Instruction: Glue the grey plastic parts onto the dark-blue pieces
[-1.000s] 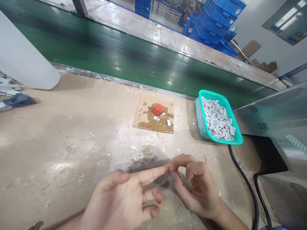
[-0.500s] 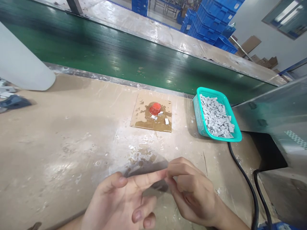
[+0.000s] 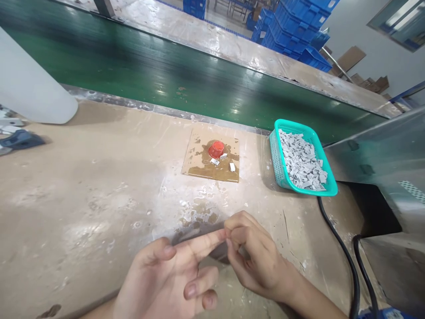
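My left hand (image 3: pixel 169 274) is turned palm up, its index finger stretched out and its other fingers loosely bent; it holds nothing. My right hand (image 3: pixel 255 254) is closed in a pinch around the tip of that left index finger. Whether anything small sits between them is hidden. Beyond the hands lies a wet brown board (image 3: pixel 195 164) with a red cap-like piece (image 3: pixel 216 149) on it. Around the red piece are small white parts, including a flat white part (image 3: pixel 232 167). Neither hand touches the board.
A turquoise basket (image 3: pixel 278 166) of small grey-white parts (image 3: pixel 303 161) stands on the right. Behind the worktable runs a green conveyor belt (image 3: pixel 186 88). Black cables (image 3: pixel 341 250) and a metal machine (image 3: pixel 381 150) are at the right. A white cylinder (image 3: pixel 36 84) juts in from the left.
My right hand has shifted slightly left and its wrist has turned a little, still pinching the left index fingertip. The left hand is almost unmoved. The view has shifted slightly.
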Action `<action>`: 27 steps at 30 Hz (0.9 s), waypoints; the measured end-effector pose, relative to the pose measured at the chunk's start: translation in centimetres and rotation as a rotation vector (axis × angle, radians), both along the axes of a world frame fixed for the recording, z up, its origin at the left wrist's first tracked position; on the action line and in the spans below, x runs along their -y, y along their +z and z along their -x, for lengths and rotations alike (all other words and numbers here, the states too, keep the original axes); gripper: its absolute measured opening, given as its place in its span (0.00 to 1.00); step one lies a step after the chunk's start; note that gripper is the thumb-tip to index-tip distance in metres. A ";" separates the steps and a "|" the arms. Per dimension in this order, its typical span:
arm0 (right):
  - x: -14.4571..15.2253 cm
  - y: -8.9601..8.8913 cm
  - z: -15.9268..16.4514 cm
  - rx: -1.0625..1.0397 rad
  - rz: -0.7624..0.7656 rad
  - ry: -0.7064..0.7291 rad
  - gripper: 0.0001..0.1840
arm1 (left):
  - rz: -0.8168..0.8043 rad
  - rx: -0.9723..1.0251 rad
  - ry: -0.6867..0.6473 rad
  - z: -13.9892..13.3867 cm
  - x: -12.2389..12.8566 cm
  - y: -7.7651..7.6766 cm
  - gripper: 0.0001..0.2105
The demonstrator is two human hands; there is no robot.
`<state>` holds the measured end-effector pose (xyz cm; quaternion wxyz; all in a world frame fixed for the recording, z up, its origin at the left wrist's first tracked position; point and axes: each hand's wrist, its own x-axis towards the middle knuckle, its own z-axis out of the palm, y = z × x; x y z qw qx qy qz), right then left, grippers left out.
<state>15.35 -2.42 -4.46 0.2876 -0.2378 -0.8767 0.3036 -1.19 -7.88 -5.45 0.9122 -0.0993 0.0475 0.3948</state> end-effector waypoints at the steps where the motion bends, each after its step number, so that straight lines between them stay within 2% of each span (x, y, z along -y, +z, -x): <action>1: 0.0 -0.1 0.0 0.007 0.005 0.002 0.13 | 0.009 0.002 0.008 0.0 0.0 -0.1 0.25; 13: -0.2 -1.0 0.3 0.005 0.027 -0.003 0.12 | 0.105 0.017 0.067 0.1 0.1 -0.2 0.23; 17: -0.3 -1.1 0.2 -0.030 0.025 0.000 0.13 | 0.097 0.024 0.064 0.1 0.0 -0.2 0.23; 23: -0.2 -0.8 -0.1 -0.063 0.107 -0.049 0.13 | 0.063 0.010 0.041 0.1 0.1 -0.2 0.25; 27: -0.4 -0.6 0.1 -0.039 0.032 -0.026 0.14 | 0.049 0.000 0.014 0.1 0.0 0.1 0.25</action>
